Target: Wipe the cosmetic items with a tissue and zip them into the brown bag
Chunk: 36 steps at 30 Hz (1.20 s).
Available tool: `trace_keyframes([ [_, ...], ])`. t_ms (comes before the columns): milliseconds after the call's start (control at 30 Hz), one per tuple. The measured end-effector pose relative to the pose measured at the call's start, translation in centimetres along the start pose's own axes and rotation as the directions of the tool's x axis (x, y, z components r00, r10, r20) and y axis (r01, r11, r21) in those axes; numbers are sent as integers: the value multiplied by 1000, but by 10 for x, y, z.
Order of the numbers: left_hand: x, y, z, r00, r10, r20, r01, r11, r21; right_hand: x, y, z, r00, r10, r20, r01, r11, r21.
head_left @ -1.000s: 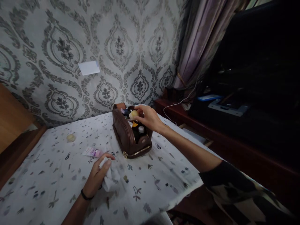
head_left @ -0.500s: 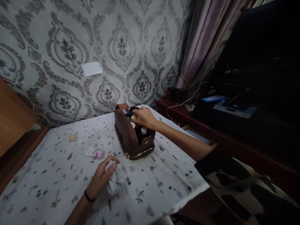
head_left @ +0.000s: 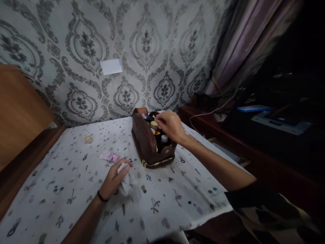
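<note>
A brown zip bag (head_left: 146, 137) stands unzipped on the patterned white cloth, with several small items inside, among them a yellowish round lid (head_left: 153, 125) and a white-capped bottle (head_left: 164, 138). Over its right side reaches my right hand (head_left: 171, 125), fingers bent together at the opening; what they hold, if anything, is hidden. My left hand (head_left: 114, 178) is closed around a crumpled white cloth (head_left: 125, 181) in front of the bag. Beside it lies a pink and white tube (head_left: 109, 156). A small pale yellow round item (head_left: 88, 139) sits farther left.
A wooden panel (head_left: 22, 112) borders the table on the left. Behind stands a patterned wall with a white card (head_left: 111, 66). To the right are a dark red cabinet (head_left: 195, 117), a white cable (head_left: 215, 110), a partly open drawer (head_left: 227, 150) and a blue-edged object (head_left: 254, 108).
The view has shifted, moving the scene right and slightly up. My right hand has turned a little at the bag's opening. The white cloth now shows higher between my left fingers.
</note>
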<state>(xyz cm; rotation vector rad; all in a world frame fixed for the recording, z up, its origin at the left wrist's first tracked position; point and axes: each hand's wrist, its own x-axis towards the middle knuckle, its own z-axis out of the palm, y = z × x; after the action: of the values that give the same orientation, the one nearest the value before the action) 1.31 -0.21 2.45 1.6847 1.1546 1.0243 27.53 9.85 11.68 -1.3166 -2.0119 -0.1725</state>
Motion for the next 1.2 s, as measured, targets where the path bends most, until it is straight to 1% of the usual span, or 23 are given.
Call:
trace_keyframes([
  [33, 1, -1, -3, 999, 7, -53, -7, 1000, -4, -6, -8, -1, 995, -26, -95, 33, 996, 80],
  [67, 2, -2, -6, 993, 8, -117, -10, 1000, -20, -14, -18, -1, 985, -57, -164, 84, 983, 163],
  [100, 4, -4, -10, 983, 1, -185, -10, 999, -50, -22, -28, 1, 975, -93, -203, 142, 960, 241],
  [167, 6, -6, -18, 940, -29, -341, -18, 991, -134, -37, -50, 12, 962, -203, -184, 260, 888, 379],
  [200, 8, -6, -23, 904, -51, -424, -25, 985, -171, -44, -60, 22, 954, -259, -151, 299, 851, 432],
  [233, 10, -6, -28, 861, -74, -502, -33, 979, -201, -50, -70, 33, 951, -298, -78, 299, 833, 466],
  [267, 11, -6, -32, 807, -99, -582, -45, 973, -228, -55, -80, 47, 945, -328, 5, 285, 829, 481],
  [333, 16, -7, -40, 686, -172, -707, -49, 958, -281, -62, -96, 77, 923, -333, 192, 210, 856, 473],
  [400, 20, -11, -47, 585, -266, -766, -22, 939, -343, -65, -109, 105, 897, -265, 353, 101, 902, 420],
  [433, 22, -14, -50, 546, -309, -779, -2, 929, -370, -65, -115, 117, 886, -206, 416, 45, 930, 365],
  [500, 25, -23, -54, 484, -370, -793, 36, 914, -404, -66, -124, 136, 865, -106, 491, -42, 959, 281],
  [533, 26, -27, -56, 470, -371, -801, 50, 917, -395, -67, -127, 142, 860, -81, 504, -62, 963, 262],
  [567, 26, -31, -58, 486, -342, -805, 63, 932, -358, -69, -129, 147, 859, -68, 508, -74, 964, 254],
  [600, 26, -35, -59, 533, -283, -798, 76, 955, -287, -70, -130, 150, 860, -65, 505, -77, 964, 255],
  [633, 25, -38, -59, 599, -198, -776, 85, 979, -184, -72, -131, 153, 865, -63, 498, -78, 963, 257],
  [700, 23, -41, -57, 737, -17, -675, 78, 995, 60, -75, -130, 156, 872, -59, 485, -80, 962, 261],
  [733, 21, -42, -55, 784, 47, -619, 69, 984, 162, -76, -129, 157, 876, -58, 480, -80, 961, 264],
  [800, 20, -44, -50, 832, 120, -541, 63, 949, 308, -78, -128, 158, 881, -60, 470, -78, 960, 268],
  [867, 19, -47, -47, 853, 159, -497, 68, 911, 408, -79, -127, 159, 886, -63, 460, -72, 960, 270],
  [933, 23, -51, -52, 849, 183, -495, 94, 871, 483, -79, -127, 160, 891, -65, 450, -67, 961, 269],
  [967, 27, -54, -58, 842, 188, -506, 119, 850, 514, -79, -127, 160, 892, -64, 447, -65, 961, 267],
  [1033, 39, -60, -78, 829, 188, -527, 168, 815, 555, -79, -127, 160, 894, -63, 445, -63, 963, 263],
  [1200, 83, -66, -145, 807, 169, -565, 320, 679, 661, -79, -126, 159, 894, -62, 444, -65, 962, 265],
])
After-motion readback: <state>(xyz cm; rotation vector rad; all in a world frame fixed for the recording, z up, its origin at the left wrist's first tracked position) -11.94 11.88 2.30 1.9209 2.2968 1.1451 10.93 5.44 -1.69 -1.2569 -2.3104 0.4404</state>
